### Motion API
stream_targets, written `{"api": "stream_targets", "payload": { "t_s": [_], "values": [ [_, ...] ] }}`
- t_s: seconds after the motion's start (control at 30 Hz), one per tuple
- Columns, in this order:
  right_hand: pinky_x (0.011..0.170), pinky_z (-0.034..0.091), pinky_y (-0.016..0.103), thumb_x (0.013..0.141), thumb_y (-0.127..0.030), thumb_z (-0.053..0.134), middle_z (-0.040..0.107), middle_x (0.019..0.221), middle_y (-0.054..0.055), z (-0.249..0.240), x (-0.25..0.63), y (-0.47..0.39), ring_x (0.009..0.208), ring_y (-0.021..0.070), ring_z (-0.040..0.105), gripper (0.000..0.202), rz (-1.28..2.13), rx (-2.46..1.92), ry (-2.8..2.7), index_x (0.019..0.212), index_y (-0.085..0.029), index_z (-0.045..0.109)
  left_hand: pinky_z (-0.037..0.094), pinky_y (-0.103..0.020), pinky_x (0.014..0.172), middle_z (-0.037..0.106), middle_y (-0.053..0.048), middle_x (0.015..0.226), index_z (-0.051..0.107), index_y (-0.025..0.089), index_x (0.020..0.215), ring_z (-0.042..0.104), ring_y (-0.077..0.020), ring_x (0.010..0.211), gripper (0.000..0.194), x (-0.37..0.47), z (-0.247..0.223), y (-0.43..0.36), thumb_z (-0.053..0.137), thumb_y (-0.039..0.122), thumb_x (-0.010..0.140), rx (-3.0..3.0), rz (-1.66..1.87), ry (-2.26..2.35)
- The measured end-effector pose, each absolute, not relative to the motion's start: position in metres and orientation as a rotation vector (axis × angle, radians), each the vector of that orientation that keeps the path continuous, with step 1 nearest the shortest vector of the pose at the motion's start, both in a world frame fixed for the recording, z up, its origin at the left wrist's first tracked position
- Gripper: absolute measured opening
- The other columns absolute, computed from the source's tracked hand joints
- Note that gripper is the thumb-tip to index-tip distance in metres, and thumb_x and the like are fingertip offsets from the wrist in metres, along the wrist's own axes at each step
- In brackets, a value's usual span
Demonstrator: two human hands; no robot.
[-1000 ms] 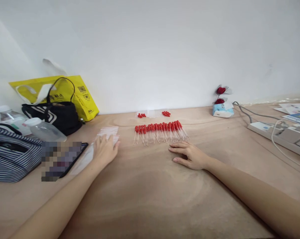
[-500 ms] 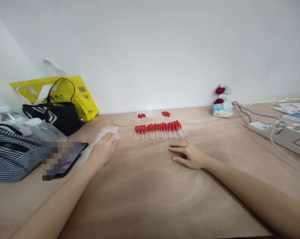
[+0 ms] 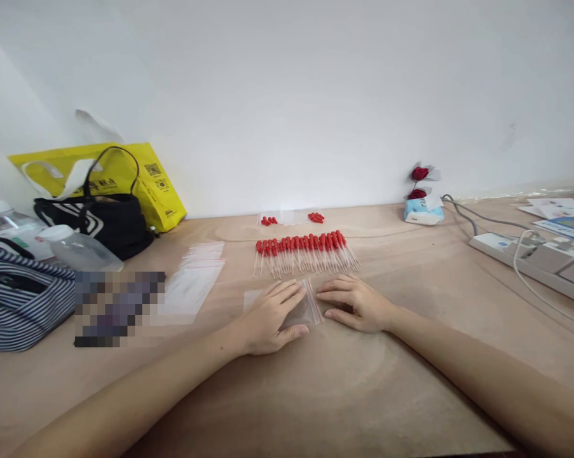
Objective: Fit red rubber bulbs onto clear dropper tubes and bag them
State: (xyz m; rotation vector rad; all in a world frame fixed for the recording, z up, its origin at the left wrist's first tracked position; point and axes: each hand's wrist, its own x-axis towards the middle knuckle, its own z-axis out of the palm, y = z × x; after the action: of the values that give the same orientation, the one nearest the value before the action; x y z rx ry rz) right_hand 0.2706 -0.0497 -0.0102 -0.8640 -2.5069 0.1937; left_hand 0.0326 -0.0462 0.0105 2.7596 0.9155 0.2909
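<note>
Head view, from the left, showed the pouch (image 3: 24, 299), the bottle (image 3: 86, 251) and some overlapping sachets (image 3: 194, 280) lying flat on the tabletop (image 3: 267, 407). Next, the left hand (image 3: 270, 318) lay palm down over a single sachet (image 3: 306, 308), fingers open and stretched forward, its red-lined edge sticking out to their right, with the row of red-ended sticks (image 3: 303, 248) just beyond. Beside that edge the right hand (image 3: 358, 305) rested, fingers open and slightly bent, whether touching it I could not tell; farther right came the tissue pack (image 3: 424, 212) and the power strip (image 3: 501, 248).

Pale wall (image 3: 287, 108), faint smudge (image 3: 510, 132) at right, wood-grain tabletop (image 3: 296, 401), soft light
</note>
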Motion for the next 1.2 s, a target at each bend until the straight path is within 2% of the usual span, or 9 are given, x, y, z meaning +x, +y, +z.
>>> {"api": "stream_targets", "payload": {
  "t_s": [0.2,0.4,0.57,0.8,0.9,1.07,1.2],
  "values": [
    [0.085,0.037,0.037,0.083,-0.036,0.045,0.056,0.112,0.007,-0.009,0.269,-0.048,0.101,0.0186,0.049,0.036,0.221,-0.831,-2.581,0.115,-0.022,0.053,0.019,-0.045,0.104,0.024,-0.012,0.14,0.026,0.018,0.134,0.019,-0.0263,0.129,0.066,0.028,0.006,-0.041,0.04,0.053,0.081,2.664,0.166,0.995],
    [0.091,0.033,0.039,0.079,-0.045,0.049,0.053,0.117,0.009,-0.005,0.266,-0.046,0.11,0.0214,0.044,0.045,0.213,-0.748,-2.633,0.115,-0.019,0.052,0.018,-0.045,0.105,0.024,-0.013,0.14,0.024,0.014,0.135,0.019,-0.0255,0.129,0.065,0.03,0.008,-0.042,0.036,0.051,0.083,2.65,0.157,0.986],
    [0.089,0.035,0.037,0.075,-0.049,0.05,0.059,0.103,0.011,-0.005,0.259,-0.047,0.101,0.0206,0.05,0.048,0.295,-0.598,-2.675,0.107,-0.013,0.056,0.02,-0.043,0.105,0.025,-0.013,0.14,0.018,0.011,0.136,0.021,-0.0244,0.129,0.067,0.031,0.008,-0.042,0.038,0.048,0.084,2.642,0.19,0.98],
    [0.092,0.033,0.038,0.075,-0.048,0.051,0.052,0.115,0.013,-0.006,0.254,-0.05,0.109,0.0221,0.045,0.049,0.346,-0.566,-2.669,0.11,-0.013,0.053,0.02,-0.042,0.105,0.024,-0.012,0.14,0.016,0.014,0.136,0.022,-0.0223,0.128,0.065,0.031,0.007,-0.04,0.041,0.043,0.084,2.67,0.234,0.906],
    [0.091,0.033,0.038,0.075,-0.049,0.051,0.053,0.112,0.013,-0.007,0.253,-0.049,0.106,0.022,0.047,0.056,0.382,-0.578,-2.691,0.116,-0.012,0.049,0.021,-0.042,0.105,0.024,-0.013,0.14,0.016,0.012,0.136,0.022,-0.0226,0.128,0.066,0.032,0.007,-0.039,0.04,0.044,0.084,2.673,0.218,0.914],
    [0.093,0.031,0.04,0.073,-0.051,0.052,0.048,0.118,0.015,-0.005,0.253,-0.047,0.11,0.0238,0.042,0.07,0.349,-0.57,-2.698,0.129,-0.013,0.035,0.022,-0.041,0.105,0.024,-0.012,0.14,0.016,0.011,0.135,0.022,-0.0221,0.128,0.063,0.03,0.009,-0.037,0.037,0.043,0.086,2.652,0.206,0.946],
    [0.093,0.031,0.041,0.073,-0.049,0.054,0.05,0.114,0.014,-0.003,0.257,-0.045,0.108,0.0233,0.044,0.071,0.352,-0.595,-2.668,0.131,-0.014,0.032,0.02,-0.043,0.105,0.027,-0.011,0.14,0.021,0.012,0.134,0.022,-0.022,0.129,0.057,0.023,0.01,-0.033,0.032,0.043,0.088,2.625,0.185,1.005]
  ]
}}
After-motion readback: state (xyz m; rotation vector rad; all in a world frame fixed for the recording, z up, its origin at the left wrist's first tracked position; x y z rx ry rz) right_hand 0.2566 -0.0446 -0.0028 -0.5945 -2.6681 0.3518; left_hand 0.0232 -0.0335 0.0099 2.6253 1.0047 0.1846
